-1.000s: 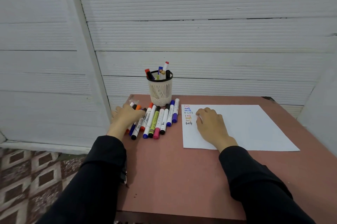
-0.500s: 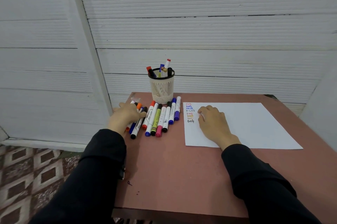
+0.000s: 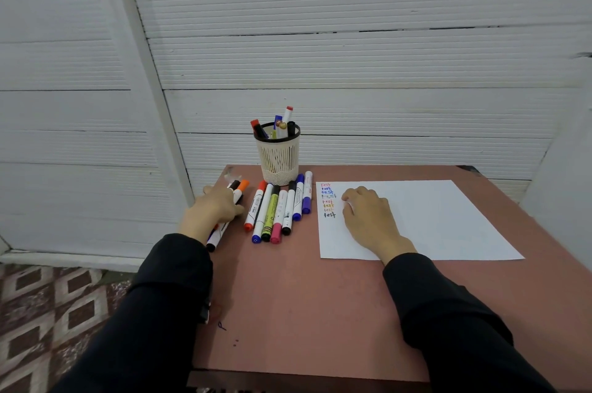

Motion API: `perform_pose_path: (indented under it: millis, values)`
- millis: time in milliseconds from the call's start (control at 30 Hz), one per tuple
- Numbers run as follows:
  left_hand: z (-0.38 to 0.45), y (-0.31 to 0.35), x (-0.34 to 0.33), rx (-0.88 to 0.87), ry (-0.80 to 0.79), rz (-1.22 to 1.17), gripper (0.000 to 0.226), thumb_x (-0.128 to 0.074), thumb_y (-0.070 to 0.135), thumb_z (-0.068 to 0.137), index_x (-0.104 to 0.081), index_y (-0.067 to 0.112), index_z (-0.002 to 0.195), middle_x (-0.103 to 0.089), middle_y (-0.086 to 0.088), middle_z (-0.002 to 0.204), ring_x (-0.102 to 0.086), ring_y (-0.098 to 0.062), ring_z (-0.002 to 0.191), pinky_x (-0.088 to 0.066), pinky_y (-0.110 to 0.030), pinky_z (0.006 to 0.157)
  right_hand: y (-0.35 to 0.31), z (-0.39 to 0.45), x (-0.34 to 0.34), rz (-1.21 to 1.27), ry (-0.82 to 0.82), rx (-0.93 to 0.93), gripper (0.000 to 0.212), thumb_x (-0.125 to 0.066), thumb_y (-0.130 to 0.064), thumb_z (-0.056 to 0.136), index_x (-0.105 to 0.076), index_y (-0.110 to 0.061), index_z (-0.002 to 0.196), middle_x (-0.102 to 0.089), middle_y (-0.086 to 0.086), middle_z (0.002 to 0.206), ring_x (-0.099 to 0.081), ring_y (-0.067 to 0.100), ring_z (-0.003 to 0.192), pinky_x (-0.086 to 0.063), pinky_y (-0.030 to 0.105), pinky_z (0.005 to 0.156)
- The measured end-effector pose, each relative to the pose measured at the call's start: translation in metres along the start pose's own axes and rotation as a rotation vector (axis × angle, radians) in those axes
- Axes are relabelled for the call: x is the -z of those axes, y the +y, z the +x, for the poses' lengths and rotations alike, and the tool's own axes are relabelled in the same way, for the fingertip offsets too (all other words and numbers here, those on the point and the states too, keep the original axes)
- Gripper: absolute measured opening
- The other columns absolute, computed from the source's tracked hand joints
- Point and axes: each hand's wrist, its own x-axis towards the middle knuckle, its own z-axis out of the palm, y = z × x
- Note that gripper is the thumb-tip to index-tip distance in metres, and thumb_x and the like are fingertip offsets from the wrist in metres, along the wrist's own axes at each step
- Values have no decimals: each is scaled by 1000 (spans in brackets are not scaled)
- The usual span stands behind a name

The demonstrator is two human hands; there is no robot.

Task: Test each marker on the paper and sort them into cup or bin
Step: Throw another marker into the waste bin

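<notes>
A row of capped markers [image 3: 275, 210] is laid side by side on a reddish table [image 3: 304, 296], just in front of a pale mesh cup [image 3: 278, 155] in which several more markers are stood upright. To the left of the row, a small cluster of markers [image 3: 238, 191] is covered by the left hand [image 3: 217, 207], fingers curled over them; whether any is gripped cannot be told. To the right, a white sheet of paper [image 3: 432, 219] is seen with the word "test" written down its left edge in several colours. The right hand [image 3: 368, 216] is rested on the paper, fingers loosely curled, nothing seen held
</notes>
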Motion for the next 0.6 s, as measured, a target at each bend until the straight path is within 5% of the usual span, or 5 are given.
perform_pose_path:
  millis: [233, 400, 600]
  values:
    - [-6, 1, 0, -62, 66, -103, 30, -61, 27, 91, -52, 4, 108, -51, -6, 91, -51, -20, 85, -38, -29, 68, 0, -2, 1, 10, -5, -3, 34, -35, -21, 103, -50, -16, 134, -52, 2, 135, -48, 19, 120, -34, 31, 99]
    - [-12, 3, -2, -49, 109, -208, 44, -61, 19, 91, -45, -3, 127, -50, -12, 98, -48, -21, 84, -37, -28, 66, 4, -3, 3, 64, -18, -18, 33, -37, -21, 103, -51, -16, 132, -52, 2, 135, -48, 19, 121, -33, 30, 101]
    - [-17, 26, -3, -10, 322, -327, 47, -62, 22, 92, -38, -1, 125, -52, -10, 91, -53, -21, 71, -38, -29, 52, 15, -9, 8, 130, -41, -23, 33, -38, -20, 103, -52, -15, 132, -52, 1, 137, -49, 20, 121, -32, 31, 102]
